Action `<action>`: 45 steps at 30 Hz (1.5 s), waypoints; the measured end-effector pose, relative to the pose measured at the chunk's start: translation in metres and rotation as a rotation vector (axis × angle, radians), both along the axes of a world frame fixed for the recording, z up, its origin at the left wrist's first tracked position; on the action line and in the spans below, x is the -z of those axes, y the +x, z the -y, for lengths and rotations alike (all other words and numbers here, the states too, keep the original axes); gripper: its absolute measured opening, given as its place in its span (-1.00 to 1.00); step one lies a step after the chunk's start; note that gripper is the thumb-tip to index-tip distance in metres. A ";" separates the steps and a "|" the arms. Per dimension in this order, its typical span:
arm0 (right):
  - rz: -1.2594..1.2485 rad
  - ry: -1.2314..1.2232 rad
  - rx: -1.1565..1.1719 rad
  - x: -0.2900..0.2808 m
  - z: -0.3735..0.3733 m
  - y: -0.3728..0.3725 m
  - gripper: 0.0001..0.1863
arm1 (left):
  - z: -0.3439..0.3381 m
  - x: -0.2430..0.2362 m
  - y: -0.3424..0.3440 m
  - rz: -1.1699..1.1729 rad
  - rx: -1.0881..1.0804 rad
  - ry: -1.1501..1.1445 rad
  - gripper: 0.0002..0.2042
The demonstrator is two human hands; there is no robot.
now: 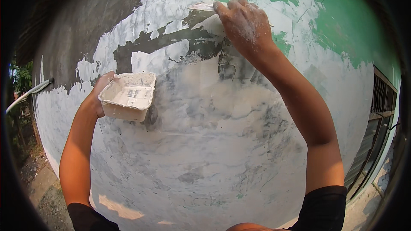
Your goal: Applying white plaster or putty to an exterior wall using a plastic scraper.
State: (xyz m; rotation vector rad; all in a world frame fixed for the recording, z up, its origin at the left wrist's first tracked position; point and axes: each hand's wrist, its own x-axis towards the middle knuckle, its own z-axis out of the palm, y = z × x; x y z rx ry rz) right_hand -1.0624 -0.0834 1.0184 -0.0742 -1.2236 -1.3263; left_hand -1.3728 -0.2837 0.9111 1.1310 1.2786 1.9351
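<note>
My left hand (99,95) grips the side of a white rectangular plastic tub (125,112). White putty coats the tub's inside walls and rim, and the tub is tipped so that its inside faces me. Higher up, my dust-smeared right hand (247,22) is closed on a putty knife (202,6); its handle is hidden in the fist. The knife's white-coated blade points left against the wall (192,154). Around the blade, fresh white putty (160,13) lies in rough patches over dark grey and green surface.
Bare dark plaster (81,21) covers the wall's upper left, and green paint (351,25) its upper right. A pale pipe (28,95) sticks out at the far left. At the right edge are a barred window (384,92) and a slatted panel (357,162).
</note>
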 end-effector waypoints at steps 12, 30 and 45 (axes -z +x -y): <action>0.268 -0.083 0.157 0.107 0.010 -0.050 -0.86 | 0.023 0.009 -0.001 0.034 0.014 0.048 -0.49; 0.420 -0.174 0.136 0.189 -0.021 0.023 -0.46 | 0.013 0.011 0.008 -0.037 0.049 0.008 -0.50; 0.139 -0.277 0.098 0.033 -0.034 0.007 -0.61 | -0.021 0.011 0.012 -0.033 0.059 -0.010 -0.52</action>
